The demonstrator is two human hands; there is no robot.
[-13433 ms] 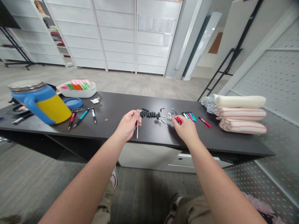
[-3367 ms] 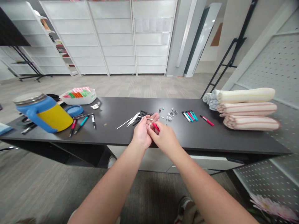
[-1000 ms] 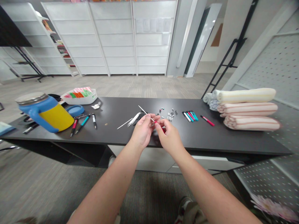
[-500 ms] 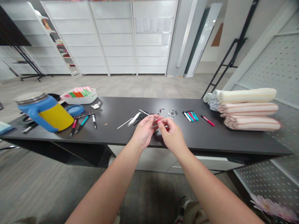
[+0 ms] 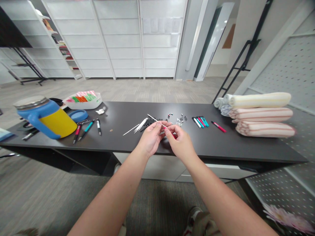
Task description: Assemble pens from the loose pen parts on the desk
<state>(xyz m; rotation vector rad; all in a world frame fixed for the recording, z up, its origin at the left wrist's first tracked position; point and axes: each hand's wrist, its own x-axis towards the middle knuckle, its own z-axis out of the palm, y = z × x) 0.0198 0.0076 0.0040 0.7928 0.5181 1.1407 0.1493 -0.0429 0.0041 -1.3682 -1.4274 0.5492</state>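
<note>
In front of me my left hand (image 5: 152,138) pinches a thin white pen refill (image 5: 153,117), which points up and to the left. My right hand (image 5: 181,140) is closed on a red pen barrel (image 5: 174,136), held close against the refill's lower end. Fingers hide where the two meet, so how far one is inside the other cannot be seen. Just beyond my left hand lie a bundle of white refills (image 5: 140,126) and a group of black pen parts (image 5: 148,123). Small metallic pen parts (image 5: 181,119) are scattered past my right hand.
Several coloured barrels (image 5: 200,122) lie in a row at right, with a single red one (image 5: 218,127) beside them. Rolled towels (image 5: 264,114) are stacked at the right end. A blue-yellow mug (image 5: 49,119), whole pens (image 5: 86,130) and a white basket (image 5: 85,104) occupy the left.
The fingers of my right hand have shifted slightly, and more of the red barrel shows beneath them. The white refill has moved only a little; both hands stay together.
</note>
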